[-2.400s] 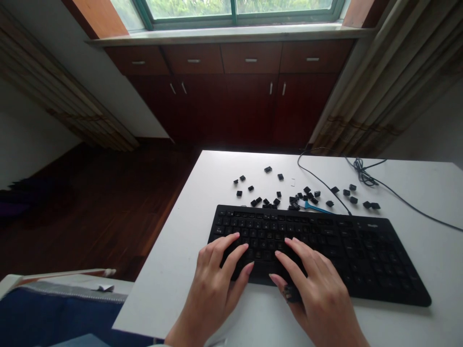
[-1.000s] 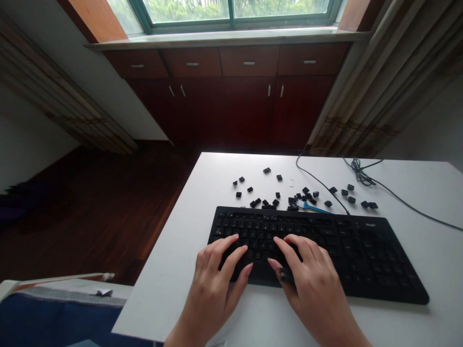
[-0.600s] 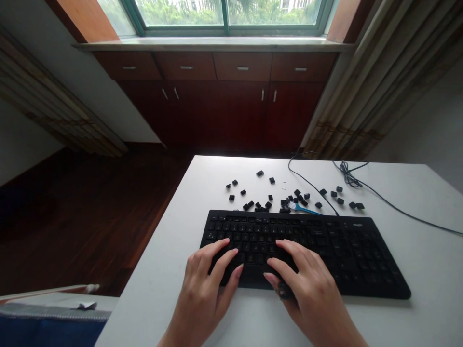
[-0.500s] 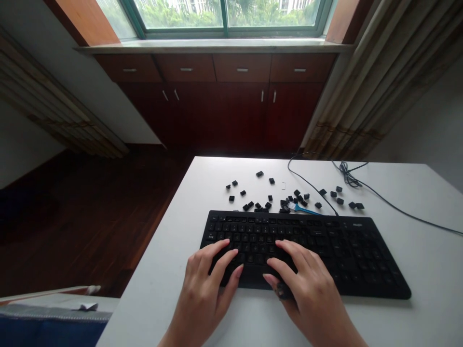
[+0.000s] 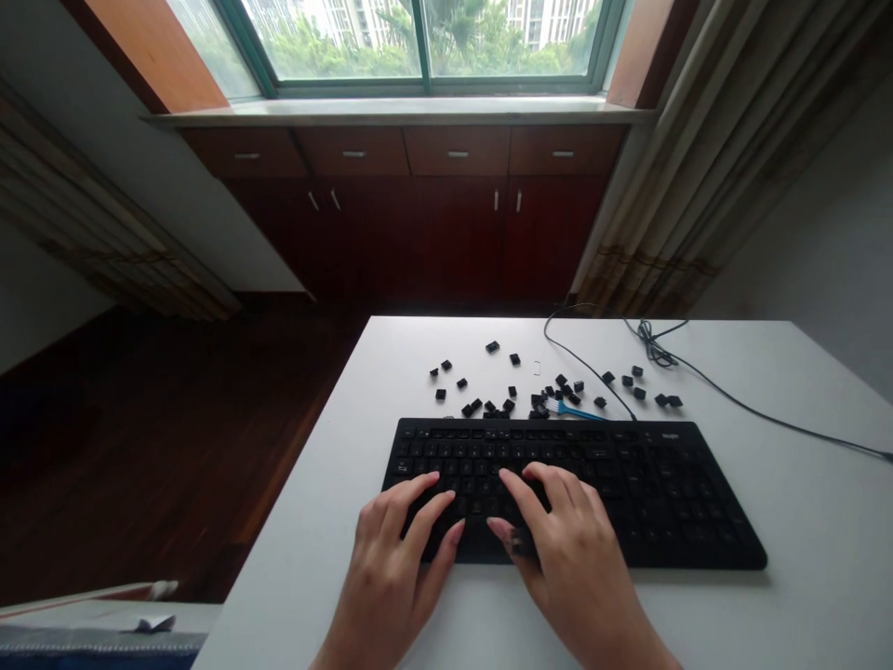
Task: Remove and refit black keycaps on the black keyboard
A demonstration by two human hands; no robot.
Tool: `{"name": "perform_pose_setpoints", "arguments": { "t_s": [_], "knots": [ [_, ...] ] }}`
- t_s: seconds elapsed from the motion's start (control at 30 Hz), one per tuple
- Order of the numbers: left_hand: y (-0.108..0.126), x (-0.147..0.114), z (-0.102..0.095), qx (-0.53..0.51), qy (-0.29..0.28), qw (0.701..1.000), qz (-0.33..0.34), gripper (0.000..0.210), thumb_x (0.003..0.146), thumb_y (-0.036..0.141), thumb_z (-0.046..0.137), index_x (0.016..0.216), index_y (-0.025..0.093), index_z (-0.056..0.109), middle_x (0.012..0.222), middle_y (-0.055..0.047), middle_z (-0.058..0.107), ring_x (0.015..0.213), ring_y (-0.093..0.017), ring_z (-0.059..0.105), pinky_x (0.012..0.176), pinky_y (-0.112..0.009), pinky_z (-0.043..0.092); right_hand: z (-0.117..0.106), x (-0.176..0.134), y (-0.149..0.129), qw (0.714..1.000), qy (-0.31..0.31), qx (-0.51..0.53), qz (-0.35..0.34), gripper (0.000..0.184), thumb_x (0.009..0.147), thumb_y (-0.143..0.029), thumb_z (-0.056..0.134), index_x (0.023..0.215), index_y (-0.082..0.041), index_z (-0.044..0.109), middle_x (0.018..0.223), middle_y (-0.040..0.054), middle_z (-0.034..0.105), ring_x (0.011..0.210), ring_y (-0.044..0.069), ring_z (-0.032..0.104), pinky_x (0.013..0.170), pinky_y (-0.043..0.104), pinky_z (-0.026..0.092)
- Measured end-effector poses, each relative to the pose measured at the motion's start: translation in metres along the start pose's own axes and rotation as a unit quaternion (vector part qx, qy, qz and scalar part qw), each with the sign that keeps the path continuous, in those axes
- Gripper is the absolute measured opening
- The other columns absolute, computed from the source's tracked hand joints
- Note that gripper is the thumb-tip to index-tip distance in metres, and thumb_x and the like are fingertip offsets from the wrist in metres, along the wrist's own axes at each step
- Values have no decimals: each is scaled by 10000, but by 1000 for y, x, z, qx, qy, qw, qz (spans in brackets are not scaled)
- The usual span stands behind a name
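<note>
A black keyboard lies on the white table in front of me. My left hand rests over its left side, with spread, bent fingers at the letter keys and the thumb near the front edge. Over the middle keys is my right hand, its index finger reaching farther up the rows than the thumb. Neither hand grasps anything that I can see. A small dark patch shows by my right thumb; what it is I cannot make out. Behind the keyboard lie several loose black keycaps and a blue brush with pale bristles.
From the keyboard's back edge a black cable runs to a tied bundle and off to the right. The white table ends at the left above a dark wood floor. Red-brown cabinets stand beyond, under a window.
My right hand has shifted left, with its index finger now stretched toward the upper letter rows. My left hand keeps its place over the keys. The view has tilted up slightly.
</note>
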State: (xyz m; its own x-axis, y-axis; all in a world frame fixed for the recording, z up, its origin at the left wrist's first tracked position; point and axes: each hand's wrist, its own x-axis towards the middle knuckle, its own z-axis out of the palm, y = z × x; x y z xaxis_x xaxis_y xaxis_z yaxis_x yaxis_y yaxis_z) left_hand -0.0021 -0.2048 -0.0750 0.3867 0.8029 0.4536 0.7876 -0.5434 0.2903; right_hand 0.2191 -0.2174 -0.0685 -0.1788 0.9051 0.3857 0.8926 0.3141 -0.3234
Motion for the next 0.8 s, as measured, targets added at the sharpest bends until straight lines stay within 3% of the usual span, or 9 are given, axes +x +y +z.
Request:
{"name": "perform_pose_setpoints", "arguments": {
  "t_s": [0.27,0.53,0.63,0.8],
  "knots": [
    [-12,2,-4,-11,-18,999,49,390,930,173,645,1313,200,579,1379,-130,526,1245,-282,517,1035,-433,431,4,12,-7,998,-30,-48,23,403,905,-400,683,1289,-289,634,1153,110,652,1028,302,589,849,480,500],
    [-49,63,-37,44,-67,994,67,295,968,364,599,1243,260,616,1324,-87,587,1181,-280,578,1015,-448,462,2,11,-7,998,-48,-21,42,412,919,-388,663,1307,-263,607,1163,97,645,1042,306,576,866,512,500],
    [-61,89,-47,79,-130,986,71,329,966,485,562,1201,273,652,1317,-80,612,1172,-298,594,995,-456,464,3,9,-6,998,-46,-13,42,431,933,-380,640,1331,-224,585,1197,101,640,1070,305,564,903,518,491],
    [-75,132,-62,85,-315,945,10,520,927,678,476,1152,267,700,1188,-91,693,1022,-297,673,896,-413,511,5,8,-3,998,-48,-9,45,392,956,-404,598,1295,-207,602,1199,105,633,1093,304,551,930,513,480]
  ]
}}
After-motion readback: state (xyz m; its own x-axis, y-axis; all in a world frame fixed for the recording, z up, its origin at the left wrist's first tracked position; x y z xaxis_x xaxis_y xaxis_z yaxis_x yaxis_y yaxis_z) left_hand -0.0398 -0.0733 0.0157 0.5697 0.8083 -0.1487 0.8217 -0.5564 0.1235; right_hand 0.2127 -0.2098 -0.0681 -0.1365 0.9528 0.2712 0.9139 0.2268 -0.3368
